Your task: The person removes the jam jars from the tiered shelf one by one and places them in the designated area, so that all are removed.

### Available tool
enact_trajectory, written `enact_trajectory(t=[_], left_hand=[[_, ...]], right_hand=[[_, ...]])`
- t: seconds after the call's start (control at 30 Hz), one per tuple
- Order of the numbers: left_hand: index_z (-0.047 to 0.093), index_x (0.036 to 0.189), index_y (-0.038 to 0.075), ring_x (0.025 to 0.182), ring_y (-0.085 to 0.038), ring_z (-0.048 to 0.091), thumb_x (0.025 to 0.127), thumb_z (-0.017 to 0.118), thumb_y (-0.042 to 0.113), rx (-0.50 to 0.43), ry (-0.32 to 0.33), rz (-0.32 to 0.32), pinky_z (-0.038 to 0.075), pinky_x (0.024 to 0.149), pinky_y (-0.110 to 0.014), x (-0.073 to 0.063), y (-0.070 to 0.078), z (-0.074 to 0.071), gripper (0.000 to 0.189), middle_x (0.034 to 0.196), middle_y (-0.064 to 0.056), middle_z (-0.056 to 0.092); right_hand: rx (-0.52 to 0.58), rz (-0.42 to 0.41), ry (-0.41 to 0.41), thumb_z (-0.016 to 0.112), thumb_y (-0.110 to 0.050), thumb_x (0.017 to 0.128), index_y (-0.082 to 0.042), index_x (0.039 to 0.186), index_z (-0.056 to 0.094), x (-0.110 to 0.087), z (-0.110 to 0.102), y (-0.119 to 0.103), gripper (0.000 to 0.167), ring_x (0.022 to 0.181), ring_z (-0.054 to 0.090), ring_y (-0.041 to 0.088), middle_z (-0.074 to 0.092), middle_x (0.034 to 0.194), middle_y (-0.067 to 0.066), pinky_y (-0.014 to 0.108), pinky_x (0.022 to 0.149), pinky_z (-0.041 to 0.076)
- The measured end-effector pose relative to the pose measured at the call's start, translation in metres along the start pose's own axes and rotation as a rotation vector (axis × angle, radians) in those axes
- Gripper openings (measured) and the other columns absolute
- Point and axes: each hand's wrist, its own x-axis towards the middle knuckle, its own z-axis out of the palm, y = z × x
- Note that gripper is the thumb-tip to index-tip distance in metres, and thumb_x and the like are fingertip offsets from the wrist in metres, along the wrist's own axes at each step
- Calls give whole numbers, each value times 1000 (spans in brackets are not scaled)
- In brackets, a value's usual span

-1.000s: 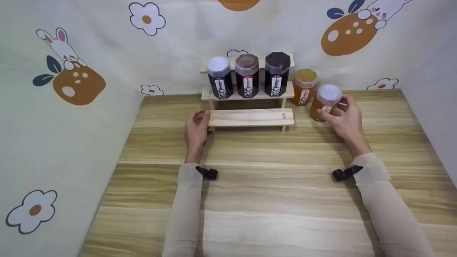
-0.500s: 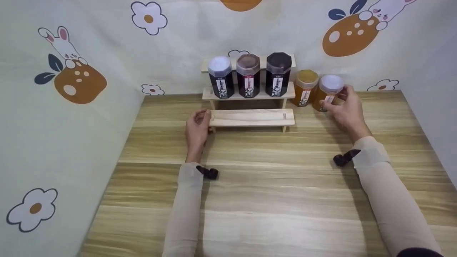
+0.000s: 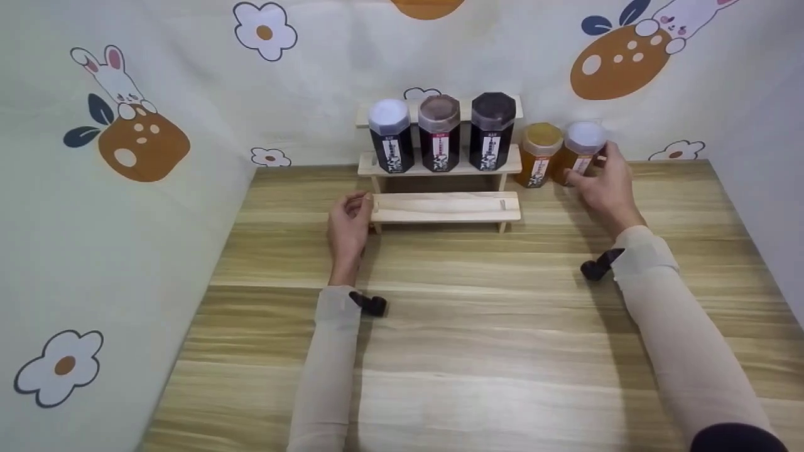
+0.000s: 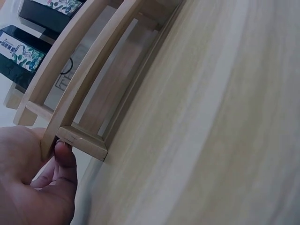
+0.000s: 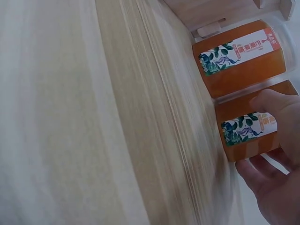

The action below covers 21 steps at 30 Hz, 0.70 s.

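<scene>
At the left end of the wooden stepped rack [image 3: 447, 207], my left hand [image 3: 348, 226] pinches the edge of its lowest shelf; in the left wrist view the thumb and fingers [image 4: 65, 161] close on the shelf's corner. My right hand [image 3: 608, 185] grips an orange jar with a whitish lid [image 3: 583, 141], thumb on the near side and fingers around the right side. That jar stands upright on the table, right beside another orange jar with a yellow lid [image 3: 539, 150]. In the right wrist view, both labelled jars appear side by side, the held jar [image 5: 239, 129] partly covered by the thumb.
Three dark jars, with a white lid [image 3: 391, 135], a brown lid [image 3: 440, 135] and a black lid [image 3: 493, 135], stand on the rack's middle shelf. A patterned wall covering [image 3: 326, 81] rises behind. The wood-grain table [image 3: 477, 326] stretches in front.
My right hand has moved the white-lidded orange jar back, away from me, until it stands level with the yellow-lidded one. My left hand has stayed at the rack's left end.
</scene>
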Motion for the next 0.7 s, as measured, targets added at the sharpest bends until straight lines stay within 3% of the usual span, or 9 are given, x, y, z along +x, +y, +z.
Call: enact_trajectory(t=[0.33, 0.53, 0.7], left_hand=[[75, 126, 7, 108, -19, 72, 104, 75, 31, 1, -12, -38, 60, 94, -32, 1, 0, 1, 33, 117, -8, 77], [75, 125, 7, 108, -20, 71, 104, 75, 30, -31, -16, -49, 59, 96, -33, 2, 0, 0, 31, 116, -9, 76], [74, 124, 7, 109, -21, 71, 104, 75, 28, -46, -16, -36, 58, 97, -33, 2, 0, 0, 29, 115, -9, 76]], right_hand=[[29, 40, -19, 82, -24, 98, -3, 169, 20, -3, -1, 1, 96, 155, 43, 41, 37, 171, 23, 51, 131, 36], [46, 21, -7, 83, -31, 97, -7, 170, 21, -6, -2, -5, 99, 157, 39, 36, 36, 172, 19, 49, 134, 29], [39, -15, 55, 81, -36, 97, -7, 169, 24, -13, -4, -19, 96, 157, 37, 33, 37, 170, 18, 48, 135, 26]])
